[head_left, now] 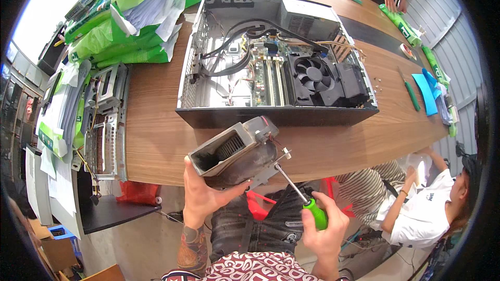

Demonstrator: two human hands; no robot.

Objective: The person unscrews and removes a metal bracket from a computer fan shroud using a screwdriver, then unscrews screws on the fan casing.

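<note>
My left hand (pixel 204 200) is wrapped round a dusty grey blower fan (pixel 237 148), held up at the table's near edge. Dark blades show through its rectangular outlet. A small metal bracket (pixel 266 174) sticks out from its lower right side. In my right hand (pixel 327 231) is the green handle of a screwdriver (pixel 315 213). The shaft slants up to the left, and its tip is at the bracket; whether it sits in a screw I cannot tell. Just beyond the blower an open desktop computer case (pixel 276 116) lies on its side, showing a black cooling fan (pixel 312 73), cables and memory sticks.
Green-and-white packs of paper (pixel 125 31) are piled at the far left, near a metal chassis part (pixel 108 130). Another green screwdriver (pixel 410 91) lies on the right of the wooden table (pixel 156 148). A seated person (pixel 416 208) is at the right; another person's hands (pixel 393 2) are at the far right.
</note>
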